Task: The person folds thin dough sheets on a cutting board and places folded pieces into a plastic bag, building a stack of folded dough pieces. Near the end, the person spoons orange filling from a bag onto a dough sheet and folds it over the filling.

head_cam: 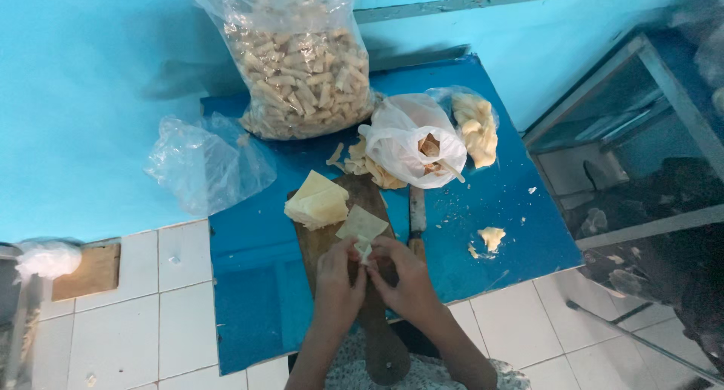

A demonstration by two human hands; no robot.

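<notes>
Wrapper (362,225) | thin, soft, tears easily | left hand (337,284), right hand (407,280): fingers pinch its lower corner | hold by edges, over board (362,201)

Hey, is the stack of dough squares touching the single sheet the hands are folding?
Cannot tell. In the head view the stack of dough squares and the folded sheet nearly meet corner to corner on the wooden board; neither contact nor gap shows plainly.

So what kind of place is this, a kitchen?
Probably a small home or snack-making kitchen corner. Both hands, left hand and right hand, fold a dough sheet over a wooden board, near a stack of sheets and a big bag of finished pieces.
</notes>
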